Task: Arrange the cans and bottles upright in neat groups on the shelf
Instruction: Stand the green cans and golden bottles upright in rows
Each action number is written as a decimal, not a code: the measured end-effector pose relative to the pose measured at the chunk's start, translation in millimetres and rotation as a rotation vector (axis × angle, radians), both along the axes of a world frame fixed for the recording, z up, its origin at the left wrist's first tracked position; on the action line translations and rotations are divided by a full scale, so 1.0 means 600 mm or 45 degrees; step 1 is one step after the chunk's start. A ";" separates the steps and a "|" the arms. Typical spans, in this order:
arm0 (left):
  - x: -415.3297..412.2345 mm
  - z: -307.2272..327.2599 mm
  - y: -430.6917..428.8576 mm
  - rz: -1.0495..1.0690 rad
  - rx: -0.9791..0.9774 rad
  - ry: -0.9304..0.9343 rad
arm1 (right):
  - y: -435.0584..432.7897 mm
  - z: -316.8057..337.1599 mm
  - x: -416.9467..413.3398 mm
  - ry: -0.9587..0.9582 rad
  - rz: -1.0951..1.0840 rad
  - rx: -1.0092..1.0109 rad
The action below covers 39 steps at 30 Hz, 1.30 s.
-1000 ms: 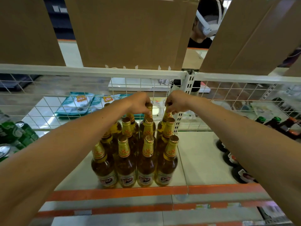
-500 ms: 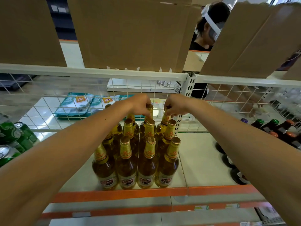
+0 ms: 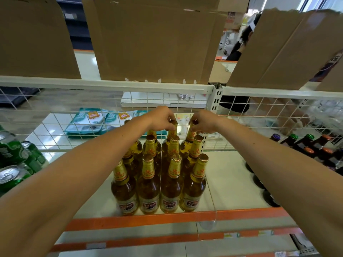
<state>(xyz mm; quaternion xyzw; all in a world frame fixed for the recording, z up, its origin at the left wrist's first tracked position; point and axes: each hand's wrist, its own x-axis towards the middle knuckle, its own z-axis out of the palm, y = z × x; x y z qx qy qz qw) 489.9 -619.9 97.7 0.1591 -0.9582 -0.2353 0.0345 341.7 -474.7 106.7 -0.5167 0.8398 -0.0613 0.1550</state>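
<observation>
The shelf (image 3: 232, 182) carries at its middle a tight block of upright amber beer bottles (image 3: 148, 184), running from the orange front edge back to the wire mesh (image 3: 55, 127). Green cans (image 3: 13, 164) lie jumbled at far left. Dark bottles (image 3: 306, 145), seemingly on their sides, sit at right, well apart from the block. The left hand (image 3: 161, 117) pinches the cap of one back-row bottle (image 3: 171, 133), fingers (image 3: 169, 120) narrow. The right hand (image 3: 204, 121) pinches its neighbour (image 3: 190, 135) likewise. Both bottles stand vertical, with the mesh just behind and nearer necks under the forearms.
</observation>
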 end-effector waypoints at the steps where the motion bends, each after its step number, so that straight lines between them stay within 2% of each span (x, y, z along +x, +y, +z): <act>1: 0.003 0.002 0.001 -0.005 0.009 -0.001 | -0.001 0.002 0.001 0.007 0.000 0.005; 8: 0.005 0.000 -0.004 -0.002 0.091 -0.010 | -0.007 0.004 0.003 -0.012 -0.011 0.064; 14: 0.005 -0.001 -0.003 -0.002 0.094 -0.024 | -0.003 0.003 0.004 0.044 0.022 0.049; 20: -0.005 0.001 -0.004 -0.037 0.046 -0.074 | -0.001 0.016 0.001 0.059 0.056 0.151; 27: -0.001 0.012 -0.013 -0.040 0.057 -0.139 | -0.007 0.011 -0.001 0.040 0.050 0.118; 34: 0.041 0.045 -0.035 0.071 0.031 -0.060 | -0.006 0.011 0.000 -0.124 -0.080 0.117; 39: 0.091 0.048 -0.052 0.168 -0.044 -0.075 | -0.014 0.031 0.025 0.012 -0.092 0.084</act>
